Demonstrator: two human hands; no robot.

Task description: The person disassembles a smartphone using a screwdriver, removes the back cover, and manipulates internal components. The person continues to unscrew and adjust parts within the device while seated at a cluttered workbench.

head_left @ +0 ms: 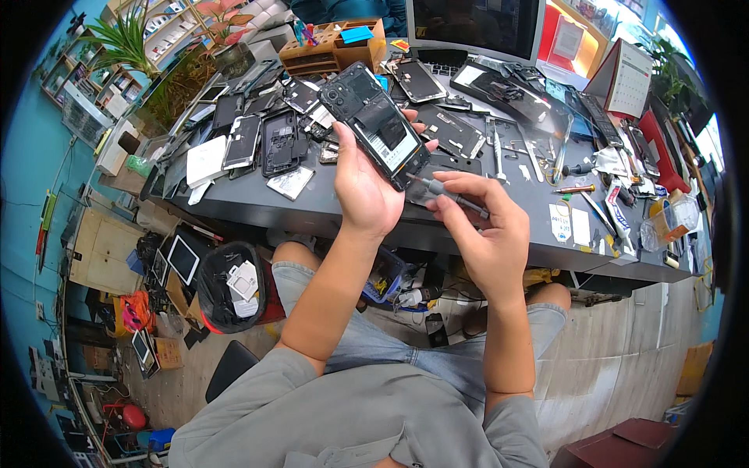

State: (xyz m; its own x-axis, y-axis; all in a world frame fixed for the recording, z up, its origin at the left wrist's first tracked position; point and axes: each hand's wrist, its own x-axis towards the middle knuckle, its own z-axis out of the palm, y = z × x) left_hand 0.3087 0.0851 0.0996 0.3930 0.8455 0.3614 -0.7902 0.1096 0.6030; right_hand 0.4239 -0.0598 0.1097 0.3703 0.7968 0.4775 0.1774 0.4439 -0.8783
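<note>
My left hand [365, 175] is wrapped round an opened smartphone [370, 117], holding it tilted above the desk's front edge. Its back cover is off, so the black inner frame, the camera lenses and a pale battery label show. In my right hand [488, 226] is a small grey screwdriver [452, 195], gripped between thumb and fingers. The screwdriver's tip points at the lower end of the phone; whether it touches a screw there is too small to tell. Beneath and behind the phone lie loose phone parts, among them a black phone frame [281, 140].
Dismantled phones and screens cover the desk [328, 207]. A monitor [476, 27] and a wooden organizer [335, 48] stand at the back. Tweezers [562, 152], another screwdriver [576, 189] and a glue tube [616, 207] lie right. A black-lined bin [226, 273] stands on the floor at left.
</note>
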